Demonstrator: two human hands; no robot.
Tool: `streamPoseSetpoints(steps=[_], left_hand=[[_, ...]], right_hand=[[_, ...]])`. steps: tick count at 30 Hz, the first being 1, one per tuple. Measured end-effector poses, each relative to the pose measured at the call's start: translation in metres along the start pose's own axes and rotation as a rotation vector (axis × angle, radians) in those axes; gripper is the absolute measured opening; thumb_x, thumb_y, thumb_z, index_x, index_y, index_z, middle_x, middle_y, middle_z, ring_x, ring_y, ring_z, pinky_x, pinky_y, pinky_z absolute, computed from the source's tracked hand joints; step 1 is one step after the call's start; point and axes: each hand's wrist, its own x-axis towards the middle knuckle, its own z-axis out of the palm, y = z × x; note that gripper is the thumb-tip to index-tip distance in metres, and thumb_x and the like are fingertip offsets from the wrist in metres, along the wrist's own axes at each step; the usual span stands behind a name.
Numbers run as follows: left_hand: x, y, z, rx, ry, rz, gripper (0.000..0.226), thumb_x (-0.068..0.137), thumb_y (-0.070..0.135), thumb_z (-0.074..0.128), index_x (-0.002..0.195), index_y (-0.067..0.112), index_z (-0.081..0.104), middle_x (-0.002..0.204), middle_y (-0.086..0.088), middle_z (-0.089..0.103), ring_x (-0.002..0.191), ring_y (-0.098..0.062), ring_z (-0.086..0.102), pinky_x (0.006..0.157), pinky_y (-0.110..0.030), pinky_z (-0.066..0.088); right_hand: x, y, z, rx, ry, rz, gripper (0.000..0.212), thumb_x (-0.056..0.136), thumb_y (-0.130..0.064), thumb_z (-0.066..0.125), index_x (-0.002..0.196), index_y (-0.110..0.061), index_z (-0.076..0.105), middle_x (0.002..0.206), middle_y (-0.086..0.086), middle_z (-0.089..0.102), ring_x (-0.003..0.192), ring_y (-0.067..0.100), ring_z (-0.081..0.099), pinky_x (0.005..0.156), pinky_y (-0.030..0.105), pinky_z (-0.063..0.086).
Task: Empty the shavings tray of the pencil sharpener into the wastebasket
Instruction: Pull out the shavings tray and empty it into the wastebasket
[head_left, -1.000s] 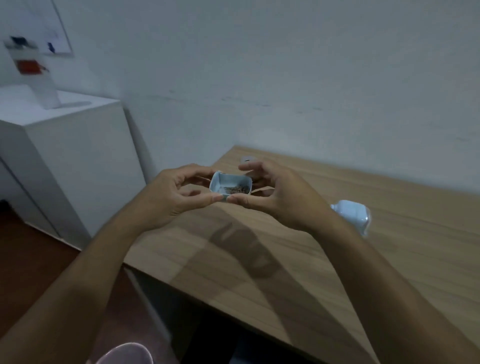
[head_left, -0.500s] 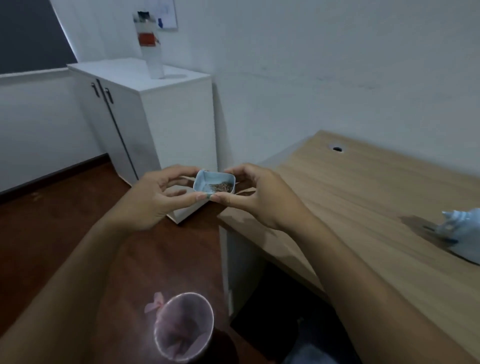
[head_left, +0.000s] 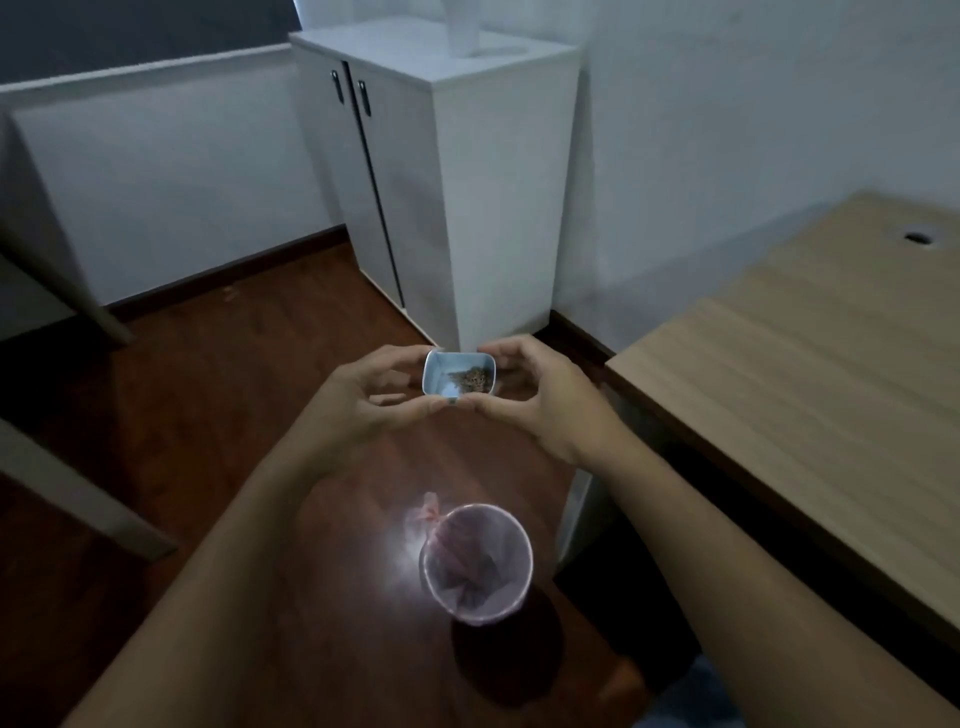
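A small light-blue shavings tray (head_left: 441, 382) is held level between both hands, with a brown heap of shavings (head_left: 474, 378) inside. My left hand (head_left: 363, 402) grips its left side, my right hand (head_left: 540, 400) its right side. The tray hangs over the dark wood floor, away from the desk. Below and nearer to me on the floor stands the round wastebasket (head_left: 476, 564), lined with a pink bag knotted at its left rim. The tray is farther from me than the wastebasket's opening. The pencil sharpener is out of view.
A wooden desk (head_left: 810, 395) with a cable hole fills the right side. A white two-door cabinet (head_left: 457, 182) stands against the wall beyond the hands. Grey furniture legs (head_left: 78, 504) run along the left. Bare wood floor surrounds the wastebasket.
The view has swung left and down, away from the desk. Both hands carried the tray off the desk and out over the floor; the wastebasket has come fully into view.
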Motion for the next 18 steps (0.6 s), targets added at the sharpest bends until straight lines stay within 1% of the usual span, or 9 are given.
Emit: streamPoseSetpoints(steps=[1, 3, 6, 8, 9, 10, 13, 16, 18], left_hand=[[-0.005, -0.009, 0.003, -0.022, 0.011, -0.018, 0.053, 0.086, 0.024, 0.091, 0.137, 0.03, 0.078, 0.14, 0.004, 0.075, 0.122, -0.028, 0.079, 0.115, -0.045, 0.059], [-0.015, -0.031, 0.01, -0.024, 0.007, -0.069, 0.052, 0.087, 0.025, 0.091, 0.136, 0.035, 0.078, 0.141, 0.007, 0.075, 0.123, -0.022, 0.079, 0.113, -0.039, 0.059], [-0.031, -0.067, 0.026, -0.072, -0.006, -0.176, 0.05, 0.087, 0.022, 0.092, 0.132, 0.039, 0.078, 0.136, 0.012, 0.077, 0.121, -0.015, 0.08, 0.101, -0.025, 0.062], [-0.041, -0.093, 0.04, -0.157, 0.01, -0.243, 0.052, 0.087, 0.011, 0.091, 0.132, 0.034, 0.077, 0.133, 0.006, 0.079, 0.123, -0.015, 0.079, 0.095, -0.019, 0.062], [-0.046, -0.108, 0.047, -0.167, 0.015, -0.27, 0.053, 0.087, 0.005, 0.09, 0.133, 0.03, 0.076, 0.134, 0.002, 0.079, 0.125, -0.015, 0.079, 0.095, -0.018, 0.062], [-0.051, -0.123, 0.054, -0.171, 0.016, -0.3, 0.054, 0.087, 0.003, 0.09, 0.134, 0.027, 0.076, 0.135, 0.0, 0.08, 0.126, -0.015, 0.078, 0.098, -0.02, 0.062], [-0.067, -0.156, 0.069, -0.131, 0.002, -0.384, 0.058, 0.086, 0.008, 0.093, 0.14, 0.023, 0.076, 0.134, 0.0, 0.082, 0.125, -0.016, 0.079, 0.108, -0.032, 0.063], [-0.08, -0.177, 0.082, -0.089, -0.007, -0.47, 0.061, 0.086, 0.01, 0.094, 0.143, 0.021, 0.075, 0.139, 0.001, 0.08, 0.121, -0.018, 0.08, 0.106, -0.034, 0.064], [-0.087, -0.188, 0.088, -0.069, -0.024, -0.508, 0.06, 0.087, 0.013, 0.094, 0.143, 0.022, 0.075, 0.142, 0.005, 0.078, 0.115, -0.016, 0.083, 0.106, -0.039, 0.065]], right_hand=[[0.001, 0.01, 0.009, 0.049, -0.012, 0.032, 0.066, 0.079, -0.042, 0.098, 0.136, -0.026, 0.07, 0.127, -0.01, 0.081, 0.112, 0.007, 0.079, 0.105, 0.035, 0.064], [-0.001, 0.036, 0.029, 0.134, -0.037, 0.099, 0.066, 0.076, -0.037, 0.1, 0.133, -0.023, 0.07, 0.125, -0.006, 0.082, 0.111, 0.015, 0.082, 0.105, 0.042, 0.064], [-0.008, 0.076, 0.057, 0.206, -0.073, 0.187, 0.061, 0.078, -0.024, 0.1, 0.13, -0.019, 0.071, 0.124, -0.002, 0.083, 0.112, 0.019, 0.083, 0.106, 0.046, 0.065], [-0.016, 0.097, 0.071, 0.235, -0.122, 0.247, 0.059, 0.081, -0.017, 0.098, 0.132, -0.016, 0.069, 0.125, -0.001, 0.082, 0.115, 0.018, 0.082, 0.106, 0.044, 0.065], [-0.02, 0.106, 0.078, 0.239, -0.145, 0.281, 0.059, 0.082, -0.015, 0.097, 0.134, -0.015, 0.068, 0.127, 0.0, 0.082, 0.116, 0.018, 0.082, 0.106, 0.043, 0.065], [-0.024, 0.116, 0.085, 0.246, -0.163, 0.311, 0.06, 0.084, -0.014, 0.096, 0.136, -0.014, 0.067, 0.128, 0.001, 0.081, 0.117, 0.018, 0.081, 0.106, 0.042, 0.065], [-0.039, 0.146, 0.102, 0.233, -0.203, 0.366, 0.056, 0.086, -0.014, 0.095, 0.135, -0.018, 0.068, 0.132, 0.002, 0.08, 0.119, 0.021, 0.081, 0.108, 0.048, 0.064], [-0.053, 0.171, 0.115, 0.236, -0.268, 0.412, 0.051, 0.089, -0.006, 0.09, 0.132, -0.024, 0.069, 0.136, 0.001, 0.078, 0.124, 0.02, 0.079, 0.112, 0.05, 0.061], [-0.062, 0.177, 0.12, 0.252, -0.281, 0.449, 0.048, 0.091, 0.0, 0.086, 0.125, -0.03, 0.07, 0.136, -0.002, 0.076, 0.124, 0.019, 0.079, 0.111, 0.044, 0.062]])
